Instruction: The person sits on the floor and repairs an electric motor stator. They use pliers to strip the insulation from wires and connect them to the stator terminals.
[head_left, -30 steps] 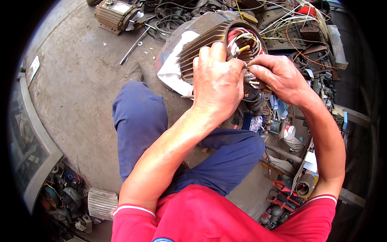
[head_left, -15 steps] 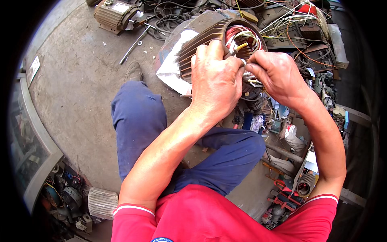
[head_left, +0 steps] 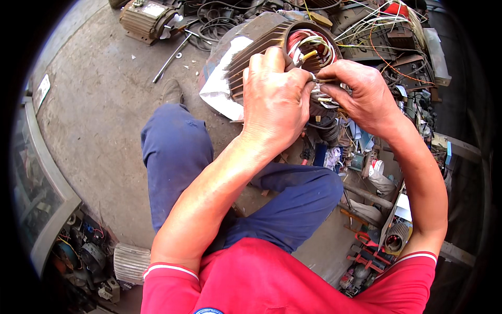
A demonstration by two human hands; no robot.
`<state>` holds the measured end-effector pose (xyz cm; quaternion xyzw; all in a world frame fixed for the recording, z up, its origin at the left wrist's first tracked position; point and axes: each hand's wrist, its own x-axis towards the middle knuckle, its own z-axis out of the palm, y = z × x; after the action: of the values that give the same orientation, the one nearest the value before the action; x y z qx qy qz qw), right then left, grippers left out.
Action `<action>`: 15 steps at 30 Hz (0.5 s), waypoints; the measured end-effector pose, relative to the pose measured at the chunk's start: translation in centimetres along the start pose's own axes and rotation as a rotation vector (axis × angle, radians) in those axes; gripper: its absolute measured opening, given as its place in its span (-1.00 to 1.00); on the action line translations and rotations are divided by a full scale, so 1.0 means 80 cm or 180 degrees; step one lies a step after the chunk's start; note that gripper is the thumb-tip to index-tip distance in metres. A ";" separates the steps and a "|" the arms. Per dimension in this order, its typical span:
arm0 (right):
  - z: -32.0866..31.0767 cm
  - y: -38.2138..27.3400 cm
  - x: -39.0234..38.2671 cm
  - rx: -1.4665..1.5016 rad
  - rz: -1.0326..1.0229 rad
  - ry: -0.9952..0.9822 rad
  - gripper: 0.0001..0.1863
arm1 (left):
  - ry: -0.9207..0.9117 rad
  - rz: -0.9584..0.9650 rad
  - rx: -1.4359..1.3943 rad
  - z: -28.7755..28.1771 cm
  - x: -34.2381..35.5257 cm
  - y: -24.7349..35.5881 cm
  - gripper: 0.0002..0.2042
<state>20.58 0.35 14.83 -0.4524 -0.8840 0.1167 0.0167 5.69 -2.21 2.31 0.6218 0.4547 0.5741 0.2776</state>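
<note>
A ribbed brown motor housing lies on its side with its open end towards me. Red and white wires curl round inside that opening, and a yellow sleeved lead sticks out among them. My left hand rests against the housing's rim, its thumb and forefinger closed on a wire end. Just to the right, my right hand pinches the same thin wire between thumb and fingertips. A short length of it shows between the two hands; the fingers hide the rest.
Beneath the housing is a white cloth. Another motor and a long metal rod lie on the floor at the far left. Tangled wires and a clear plastic box are at the right. A finned casing stands near left.
My right hand's fingers have drawn slightly apart from my left thumb, so a bit of wire now shows between them. The whole view has shifted a little.
</note>
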 end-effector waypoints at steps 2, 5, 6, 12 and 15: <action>0.001 0.001 0.003 -0.0274 -0.0321 0.0021 -0.85 | -0.0064 -0.0051 0.0021 -0.003 0.000 0.001 -0.86; 0.000 0.003 0.001 -0.0512 -0.0395 -0.0029 -0.88 | -0.0053 -0.0013 0.0024 -0.002 0.000 0.001 -0.86; 0.000 0.003 0.001 -0.0508 -0.0348 -0.0060 -0.88 | -0.0043 -0.0030 0.0021 -0.002 -0.001 0.001 -0.86; 0.003 -0.005 0.005 -0.0168 0.0412 -0.0402 -0.80 | 0.0004 0.0022 -0.0021 -0.001 0.000 -0.001 -0.87; -0.002 -0.017 0.014 0.0256 0.1121 -0.0654 -0.75 | 0.0007 0.0061 -0.0006 0.000 0.000 -0.002 -0.87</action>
<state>18.87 0.49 15.23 -0.5846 -0.7829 0.1986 -0.0762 5.62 -2.17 2.17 0.6252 0.4485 0.5779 0.2721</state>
